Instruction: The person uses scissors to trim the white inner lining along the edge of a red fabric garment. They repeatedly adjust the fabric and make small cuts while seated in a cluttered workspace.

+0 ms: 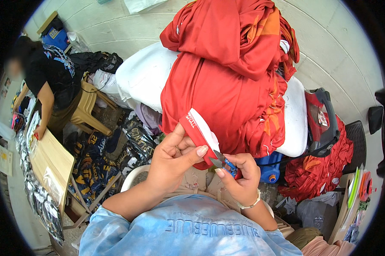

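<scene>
Between the thumb and fingers of my left hand (175, 158) is a narrow red and white fabric strip (199, 133), its upper end standing free above the fingers. My right hand (241, 178) is closed around small blue-handled thread snips (224, 163). Their dark blades are parted and lie at the strip's lower right edge; whether they touch the cloth I cannot tell. Just beyond both hands rises a big heap of red fabric (226, 102) with orange patches, resting on a white table (143, 74).
At the left a person in a black shirt (51, 81) leans over a wooden table (47, 158), near a tan plastic chair (92, 106). Dark printed garments (94, 158) lie on the floor. More red fabric (318, 170) is piled at the right, beside a black-and-red container (320, 121).
</scene>
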The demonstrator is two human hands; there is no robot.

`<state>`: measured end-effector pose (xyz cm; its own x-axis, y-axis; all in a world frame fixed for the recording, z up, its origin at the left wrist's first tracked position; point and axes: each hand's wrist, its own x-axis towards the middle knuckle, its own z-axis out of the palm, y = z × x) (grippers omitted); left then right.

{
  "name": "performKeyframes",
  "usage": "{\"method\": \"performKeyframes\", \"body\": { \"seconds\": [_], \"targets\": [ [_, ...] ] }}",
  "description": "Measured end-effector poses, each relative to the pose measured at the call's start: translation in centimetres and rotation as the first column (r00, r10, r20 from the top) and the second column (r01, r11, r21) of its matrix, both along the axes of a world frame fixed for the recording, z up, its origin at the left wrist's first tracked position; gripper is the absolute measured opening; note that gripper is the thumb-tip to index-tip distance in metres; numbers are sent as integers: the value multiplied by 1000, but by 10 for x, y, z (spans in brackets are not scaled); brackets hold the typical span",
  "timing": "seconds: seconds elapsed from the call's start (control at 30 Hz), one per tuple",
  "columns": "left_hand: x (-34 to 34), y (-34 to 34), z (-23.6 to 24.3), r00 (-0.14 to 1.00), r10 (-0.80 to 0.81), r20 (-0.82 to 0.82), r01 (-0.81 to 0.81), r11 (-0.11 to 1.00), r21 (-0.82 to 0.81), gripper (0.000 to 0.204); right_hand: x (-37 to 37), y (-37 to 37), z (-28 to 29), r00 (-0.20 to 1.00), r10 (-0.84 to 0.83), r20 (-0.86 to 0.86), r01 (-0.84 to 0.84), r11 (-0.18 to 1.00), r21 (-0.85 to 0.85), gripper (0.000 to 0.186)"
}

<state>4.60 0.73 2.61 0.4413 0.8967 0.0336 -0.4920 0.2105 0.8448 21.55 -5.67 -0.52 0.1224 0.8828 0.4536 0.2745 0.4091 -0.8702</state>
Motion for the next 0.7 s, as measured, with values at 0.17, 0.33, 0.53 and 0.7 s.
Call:
{"method": "performKeyframes", "body": {
  "seconds": [0.17,0.33,0.53,0.7],
  "targets": [
    [1,-4,1,1000,-5,-8,5,1000,-10,60,-3,0,6,994,-67,84,63,997,48,30],
    [3,-8,3,1000,-7,-9,7,999,-47,60,-5,3,13,972,-132,195,108,985,133,31],
    [3,-9,3,999,-26,23,27,998,-50,60,-7,3,19,970,-138,200,114,985,128,29],
    [1,-10,2,999,-21,27,22,999,-47,60,-7,3,20,973,-118,198,93,987,129,26]
  ]
}}
